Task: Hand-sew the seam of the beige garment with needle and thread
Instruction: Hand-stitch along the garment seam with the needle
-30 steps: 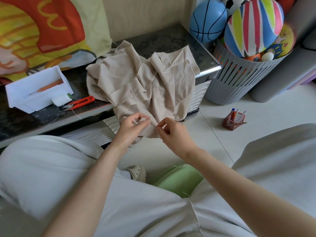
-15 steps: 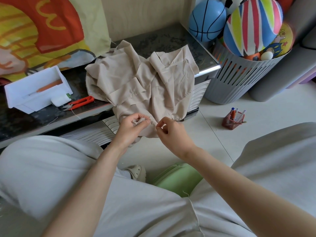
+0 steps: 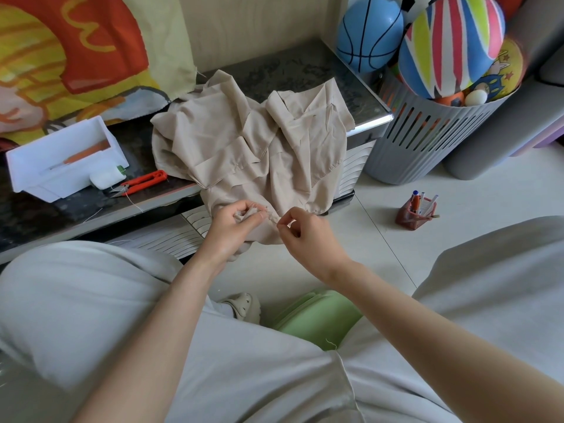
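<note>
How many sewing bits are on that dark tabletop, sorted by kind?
Beige garment: 1
White tray: 1
Orange-handled tool in the tray: 1
White thread spool: 1
Red snips: 1
Total: 5
</note>
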